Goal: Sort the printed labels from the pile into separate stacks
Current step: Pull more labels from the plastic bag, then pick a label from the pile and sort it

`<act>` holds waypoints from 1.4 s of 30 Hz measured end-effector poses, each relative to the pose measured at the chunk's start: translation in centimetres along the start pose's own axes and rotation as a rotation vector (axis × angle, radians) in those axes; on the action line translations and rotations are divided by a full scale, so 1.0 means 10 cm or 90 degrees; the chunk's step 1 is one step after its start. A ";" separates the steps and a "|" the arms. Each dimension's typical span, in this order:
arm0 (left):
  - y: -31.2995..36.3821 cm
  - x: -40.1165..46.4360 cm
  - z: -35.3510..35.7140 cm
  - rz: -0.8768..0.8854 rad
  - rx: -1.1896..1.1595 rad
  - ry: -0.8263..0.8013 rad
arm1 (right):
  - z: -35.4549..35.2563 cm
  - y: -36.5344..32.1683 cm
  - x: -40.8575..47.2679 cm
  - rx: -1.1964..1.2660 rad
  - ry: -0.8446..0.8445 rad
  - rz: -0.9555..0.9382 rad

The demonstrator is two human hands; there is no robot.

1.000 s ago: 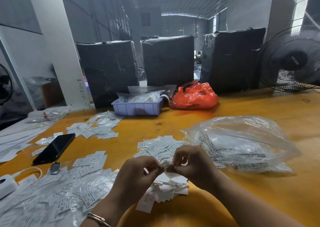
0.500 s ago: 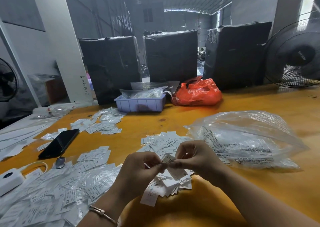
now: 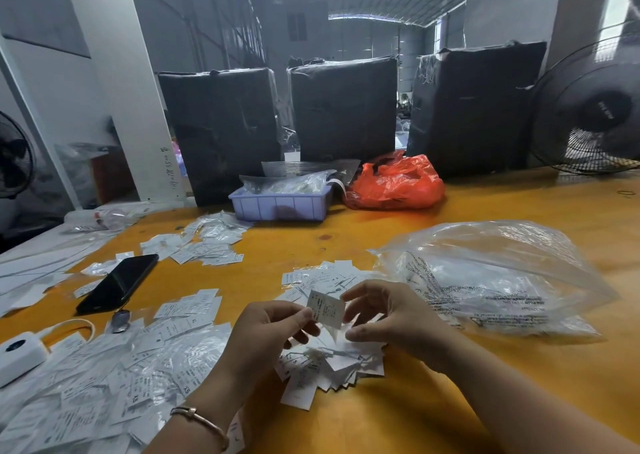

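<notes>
Parted now, left hand (image 3: 273,329) pinches upright label (image 3: 325,310), long axis tilted; right hand (image 3: 388,318) loosely open.

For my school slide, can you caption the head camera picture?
Left hand pinches one printed label above the label pile on an orange table.

Warehouse — wrapped bales (image 3: 343,107), corrugated roof (high) (image 3: 381,0).

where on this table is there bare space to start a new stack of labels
Bare wood lies near you on the right, below the clear bag and right of the right hand. Another strip runs between the orange bag and the clear bag. The left side, around the phone, is crowded with labels.
</notes>
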State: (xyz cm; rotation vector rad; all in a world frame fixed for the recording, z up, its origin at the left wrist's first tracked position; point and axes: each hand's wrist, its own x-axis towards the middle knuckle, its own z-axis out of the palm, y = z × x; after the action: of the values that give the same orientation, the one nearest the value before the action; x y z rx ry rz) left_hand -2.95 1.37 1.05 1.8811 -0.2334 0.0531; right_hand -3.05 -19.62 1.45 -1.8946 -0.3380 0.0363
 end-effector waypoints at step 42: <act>-0.09 -0.03 0.07 0.120 0.085 0.020 | -0.69 0.50 0.18 -0.700 0.421 0.216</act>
State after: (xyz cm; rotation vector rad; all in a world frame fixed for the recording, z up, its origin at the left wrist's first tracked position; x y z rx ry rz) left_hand -3.12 1.07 -0.07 1.9844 -0.3927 0.2316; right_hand 1.07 -27.01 -0.55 -2.8576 0.5409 -0.6559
